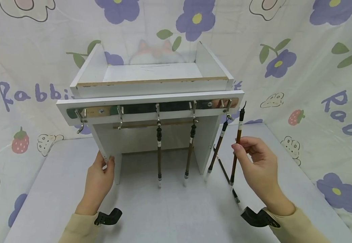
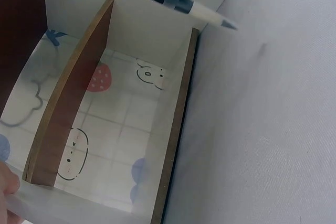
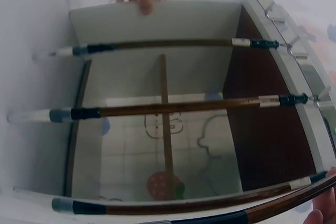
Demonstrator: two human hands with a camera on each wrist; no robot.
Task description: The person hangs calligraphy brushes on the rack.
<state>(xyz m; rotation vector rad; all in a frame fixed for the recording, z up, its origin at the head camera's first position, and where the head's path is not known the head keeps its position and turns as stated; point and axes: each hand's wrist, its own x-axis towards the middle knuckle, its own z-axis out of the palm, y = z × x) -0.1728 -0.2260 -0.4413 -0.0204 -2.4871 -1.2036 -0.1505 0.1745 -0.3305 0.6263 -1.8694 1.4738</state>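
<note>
My right hand (image 1: 258, 162) pinches the middle of a brown-handled calligraphy brush (image 1: 235, 162) between thumb and fingers. It is nearly upright, loop end up, just right of a white wooden shelf (image 1: 150, 98). My left hand (image 1: 98, 177) grips the lower front edge of the shelf's left side panel. From a metal hook rail (image 1: 176, 107) on the shelf front, three calligraphy brushes hang tip down: one brush (image 1: 159, 152) on the middle hook, another brush (image 1: 189, 155) to its right, and a tilted brush (image 1: 217, 148) on the rightmost hook.
Another brush (image 1: 223, 169) lies on the white tabletop (image 1: 169, 216), behind the held one. Patterned cloth (image 1: 285, 111) with flowers and strawberries hangs behind and beside the table. Inside the shelf, a narrow crossbar (image 2: 73, 98) spans the back opening.
</note>
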